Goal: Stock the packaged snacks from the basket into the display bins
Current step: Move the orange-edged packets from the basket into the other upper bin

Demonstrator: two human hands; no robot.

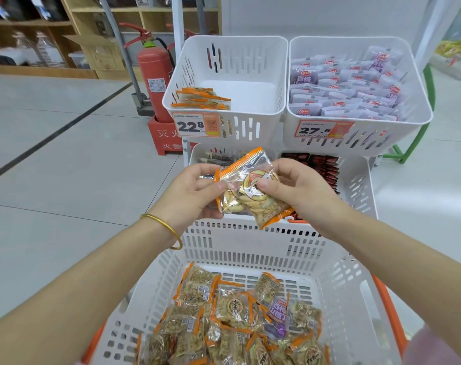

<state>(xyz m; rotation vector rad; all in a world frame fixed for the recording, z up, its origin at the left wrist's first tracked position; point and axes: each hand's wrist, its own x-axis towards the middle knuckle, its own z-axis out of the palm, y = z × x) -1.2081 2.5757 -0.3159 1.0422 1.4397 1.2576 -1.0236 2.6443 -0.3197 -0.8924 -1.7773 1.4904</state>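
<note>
Orange-edged clear packet (246, 200) is pinched between your left hand (195, 192) and right hand (302, 192), thumbs on its face, above the basket (250, 246) and short of the bin (250, 127); judged light, crinkly, slippery, contents brittle, so hold the sealed edges, not the middle.

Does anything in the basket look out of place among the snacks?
Yes. One purple packet lies among the orange-edged packets in the basket; it matches the packets in the upper right bin.
</note>
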